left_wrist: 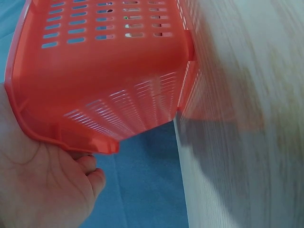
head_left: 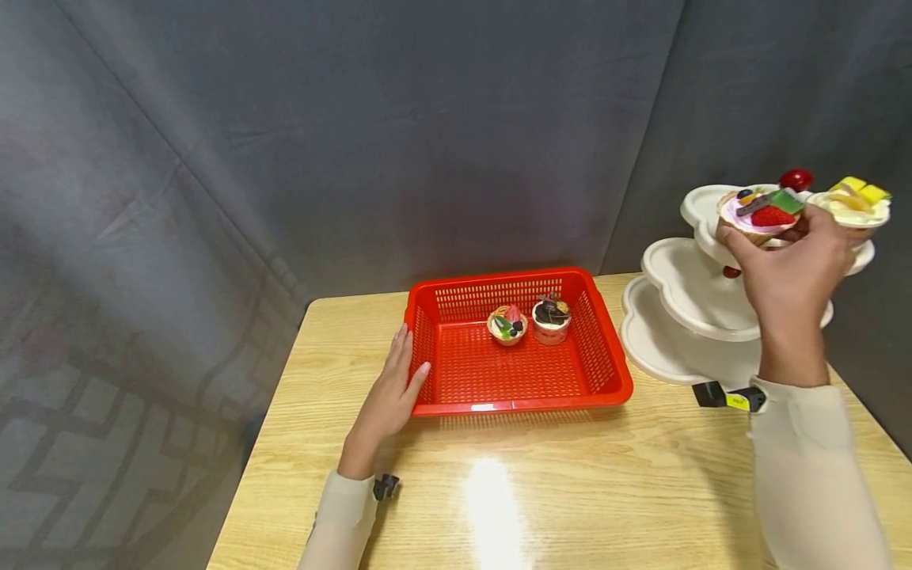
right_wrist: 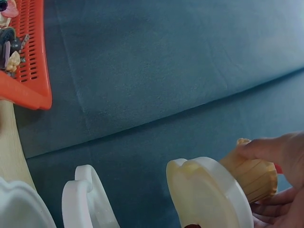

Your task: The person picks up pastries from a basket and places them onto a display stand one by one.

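Observation:
My right hand (head_left: pixel 801 265) pinches a toy fruit tart (head_left: pixel 758 215) with a strawberry and pink cream on top. Its ribbed tan shell (right_wrist: pixel 251 175) shows between thumb and fingers in the right wrist view, right by the top tier of a white three-tier stand (head_left: pixel 701 277). Beside that hand is a cream dessert cup (head_left: pixel 851 207) with yellow cubes, partly hidden. My left hand (head_left: pixel 390 396) rests against the left side of a red plastic basket (head_left: pixel 499 408), fingers extended along it. The palm touches the rim in the left wrist view.
Inside the basket sit a small fruit tart (head_left: pixel 507 326) and a chocolate-topped dessert cup (head_left: pixel 551 318). A red cherry-like ball (head_left: pixel 796 180) shows at the stand's top. The wooden table (head_left: pixel 570 491) ends at a grey curtain (head_left: pixel 456 142) behind.

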### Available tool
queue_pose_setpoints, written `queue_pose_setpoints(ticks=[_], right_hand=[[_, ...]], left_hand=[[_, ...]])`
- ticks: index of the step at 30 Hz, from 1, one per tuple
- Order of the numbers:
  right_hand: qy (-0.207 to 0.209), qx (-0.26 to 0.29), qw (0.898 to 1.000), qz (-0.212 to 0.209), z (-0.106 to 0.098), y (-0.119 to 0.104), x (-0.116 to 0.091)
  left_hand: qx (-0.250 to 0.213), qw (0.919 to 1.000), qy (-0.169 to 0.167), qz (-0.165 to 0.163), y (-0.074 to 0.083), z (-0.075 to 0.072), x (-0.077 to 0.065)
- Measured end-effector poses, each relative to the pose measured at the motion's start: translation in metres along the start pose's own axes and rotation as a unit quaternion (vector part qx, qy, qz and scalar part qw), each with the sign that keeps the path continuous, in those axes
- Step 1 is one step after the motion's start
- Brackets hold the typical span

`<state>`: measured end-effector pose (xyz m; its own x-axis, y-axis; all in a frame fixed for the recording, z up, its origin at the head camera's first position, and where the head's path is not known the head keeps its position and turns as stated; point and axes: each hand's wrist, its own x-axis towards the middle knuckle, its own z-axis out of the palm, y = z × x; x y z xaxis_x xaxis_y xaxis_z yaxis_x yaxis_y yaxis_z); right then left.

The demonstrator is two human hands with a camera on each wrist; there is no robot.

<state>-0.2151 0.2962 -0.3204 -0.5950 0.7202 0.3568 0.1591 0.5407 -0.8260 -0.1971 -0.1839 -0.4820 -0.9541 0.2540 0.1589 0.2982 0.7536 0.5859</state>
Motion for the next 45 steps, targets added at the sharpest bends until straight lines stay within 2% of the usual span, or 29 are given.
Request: queue_pose_setpoints(ticks=[13,20,29,33,45], right_hand=[[-0.040,-0.014,0.999,-0.018,-0.002,-0.004,0.002],[-0.055,-0.017,0.997,-0.058,-0.007,0.000,0.006],[-0.073,-0.030,0.996,-0.038,-0.009,0.002,0.009],[-0.074,-0.040,0.996,-0.030,-0.010,0.001,0.009],[-0.037,-0.011,0.997,-0.068,-0.018,0.001,0.003]], left_hand=[[0.005,0.9999,0.004,0.009,0.000,-0.001,0.001],[0.010,0.9999,0.005,0.009,0.002,-0.003,0.000],[0.005,0.9999,0.004,0.008,0.003,-0.002,0.000],[0.005,1.0000,0.004,0.005,0.002,-0.002,0.000],[0.009,0.9999,0.007,0.006,0.001,-0.001,0.000]])
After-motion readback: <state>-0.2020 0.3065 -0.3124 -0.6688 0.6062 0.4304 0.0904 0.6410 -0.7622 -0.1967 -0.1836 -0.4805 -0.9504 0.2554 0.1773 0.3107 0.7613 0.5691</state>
